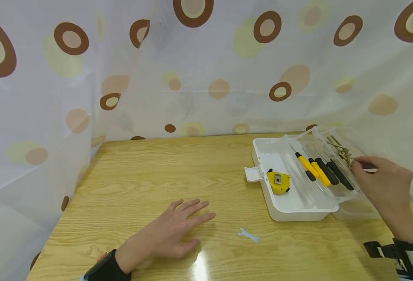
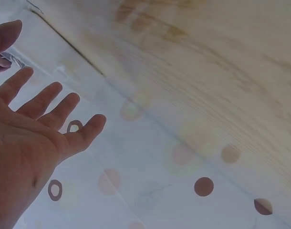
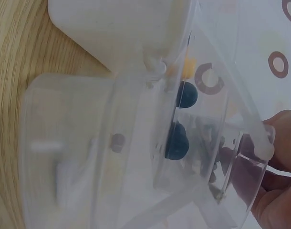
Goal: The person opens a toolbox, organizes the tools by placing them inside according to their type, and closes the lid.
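My left hand [image 1: 176, 230] is over the table with its fingers spread and holds nothing; its palm side shows in the left wrist view. A small open-ended wrench [image 1: 248, 235] lies on the table to the right of it. At the clear tray [image 1: 347, 195] of the toolbox, my right hand [image 1: 385, 179] has thumb and forefinger together and pinches a thin brass-coloured piece [image 1: 354, 159] beside a small pile of brass-coloured pieces [image 1: 340, 148]. In the right wrist view, the fingers [image 3: 279, 143] show at the tray's edge, partly through clear plastic.
The white toolbox [image 1: 304, 216] stands open at the right back of the table [image 1: 178, 168], its latch [image 1: 252, 174] hanging out on the left. A yellow tape measure [image 1: 279, 182] sits inside. Several screwdrivers with yellow or black handles [image 1: 307, 164] lie in the tray. A patterned curtain [image 1: 199, 62] hangs behind.
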Motion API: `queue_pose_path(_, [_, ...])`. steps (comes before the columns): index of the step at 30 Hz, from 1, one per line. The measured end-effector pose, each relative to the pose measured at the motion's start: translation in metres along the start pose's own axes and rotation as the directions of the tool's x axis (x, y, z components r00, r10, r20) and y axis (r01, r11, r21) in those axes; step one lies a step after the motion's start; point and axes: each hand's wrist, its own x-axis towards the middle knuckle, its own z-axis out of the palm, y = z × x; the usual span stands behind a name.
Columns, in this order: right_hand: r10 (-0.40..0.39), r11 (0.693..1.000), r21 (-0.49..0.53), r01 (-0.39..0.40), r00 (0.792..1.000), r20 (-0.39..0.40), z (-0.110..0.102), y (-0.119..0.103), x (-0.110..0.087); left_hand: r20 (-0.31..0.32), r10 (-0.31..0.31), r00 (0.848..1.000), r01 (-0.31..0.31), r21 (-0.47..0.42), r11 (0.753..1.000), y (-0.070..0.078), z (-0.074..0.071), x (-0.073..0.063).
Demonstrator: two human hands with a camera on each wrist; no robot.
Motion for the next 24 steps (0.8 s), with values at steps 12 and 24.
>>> queue_pose_path(12, [-0.178, 0.978, 0.096, 0.187, 0.980, -0.090, 0.013, -0.056, -0.013, 0.019, -0.154, 0.988, 0.155, -0.072, 0.985, -0.036, -0.012, -0.003])
queue_pose_path(24, [-0.600, 0.766, 0.344, 0.544, 0.797, 0.075, 0.043, -0.131, -0.048, -0.056, -0.371, 0.927, 0.369, -0.048, 0.928, -0.072, -0.021, -0.040])
